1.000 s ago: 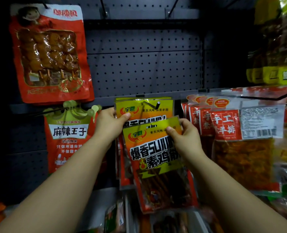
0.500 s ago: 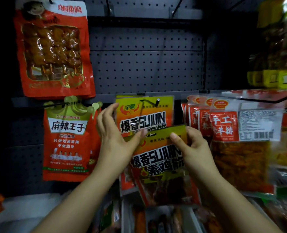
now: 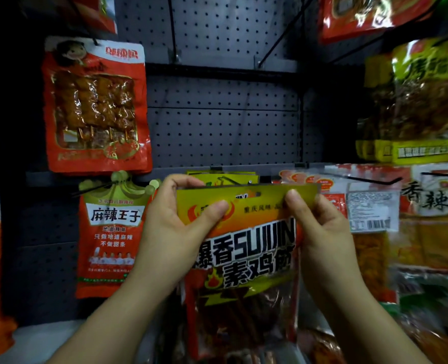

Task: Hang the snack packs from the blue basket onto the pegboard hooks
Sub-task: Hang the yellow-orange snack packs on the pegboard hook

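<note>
**Yellow-and-red snack pack held up at the hook**

Both hands hold one snack pack (image 3: 246, 248) by its yellow header, raised in front of the grey pegboard (image 3: 222, 127). The left hand (image 3: 170, 232) has its grip clamped on the header's left corner, thumb on the front and fingers curled behind. The right hand (image 3: 320, 232) pinches the header's right part, thumb pressed on the front face. The pack's hang hole sits near the top edge between the two hands, just below the tip of a black peg hook (image 3: 233, 179) that already carries matching yellow packs (image 3: 217, 177), partly hidden behind the held one. The pack hangs roughly upright, its dark clear window toward the bottom.

To the left hang a red skewer snack pack (image 3: 94, 106) and, below it, a red pack with a green crown top (image 3: 112, 237). To the right hang red-labelled clear packs (image 3: 362, 206), with yellow-banded packs (image 3: 414, 101) above them.
</note>
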